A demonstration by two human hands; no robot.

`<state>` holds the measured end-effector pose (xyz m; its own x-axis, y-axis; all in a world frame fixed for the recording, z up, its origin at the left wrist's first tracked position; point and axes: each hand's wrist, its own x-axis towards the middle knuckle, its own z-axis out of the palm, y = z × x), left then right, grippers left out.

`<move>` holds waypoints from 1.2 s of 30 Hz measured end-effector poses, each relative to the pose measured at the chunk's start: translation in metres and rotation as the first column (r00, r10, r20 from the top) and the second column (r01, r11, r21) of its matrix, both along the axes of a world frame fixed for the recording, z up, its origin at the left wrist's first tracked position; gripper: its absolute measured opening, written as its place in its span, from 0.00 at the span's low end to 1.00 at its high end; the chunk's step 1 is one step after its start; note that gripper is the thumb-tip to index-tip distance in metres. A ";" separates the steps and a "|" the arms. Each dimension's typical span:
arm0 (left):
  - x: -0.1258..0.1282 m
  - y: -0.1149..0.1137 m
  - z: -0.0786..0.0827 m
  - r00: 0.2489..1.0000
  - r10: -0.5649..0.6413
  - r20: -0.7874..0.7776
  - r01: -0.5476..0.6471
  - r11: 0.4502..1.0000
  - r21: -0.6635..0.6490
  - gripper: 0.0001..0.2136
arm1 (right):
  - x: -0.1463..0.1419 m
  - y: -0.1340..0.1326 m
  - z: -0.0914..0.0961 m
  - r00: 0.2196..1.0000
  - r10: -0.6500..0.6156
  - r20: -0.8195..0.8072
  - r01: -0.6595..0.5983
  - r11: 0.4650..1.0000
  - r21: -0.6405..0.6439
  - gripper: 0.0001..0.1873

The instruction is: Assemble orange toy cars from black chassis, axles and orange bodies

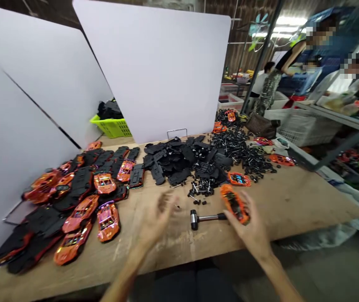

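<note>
My right hand (251,220) is closed around an orange toy car body shell (235,204), its hollow, dark inner side facing up. Just left of that hand, a hammer (209,217) with a black-faced metal head lies on the table, its handle end close to my fingers. My left hand (160,216) hovers over the table left of the hammer head. Its fingers are smeared by motion, so whether it holds anything is unclear. Small wheel axles (201,188) lie loose between the hands, toward the back. Another orange shell (238,179) rests behind the held one.
A heap of black chassis plates (166,161) and a pile of wheel axles (238,147) cover the back. Orange cars (108,221) and upturned cars crowd the left. White boards (157,71) stand behind, near a green basket (112,127). Other people (273,75) are at the right back.
</note>
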<state>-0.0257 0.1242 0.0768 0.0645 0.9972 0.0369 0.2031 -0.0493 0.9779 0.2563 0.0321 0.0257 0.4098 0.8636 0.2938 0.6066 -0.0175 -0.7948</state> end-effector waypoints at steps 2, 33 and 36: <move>0.052 -0.024 -0.020 0.943 -0.170 0.286 0.235 0.949 -0.211 0.29 | -0.028 0.002 0.006 0.979 0.201 -0.024 -0.200 0.980 0.006 0.41; 0.004 -0.008 -0.075 0.951 0.273 0.141 -0.245 0.951 -0.189 0.21 | 0.073 0.098 0.004 0.873 0.338 0.351 -0.343 0.938 -0.052 0.20; 0.018 0.007 -0.077 0.970 0.227 0.085 -0.214 0.967 -0.136 0.20 | 0.110 0.109 0.003 0.840 0.279 0.466 -0.281 0.957 -0.066 0.33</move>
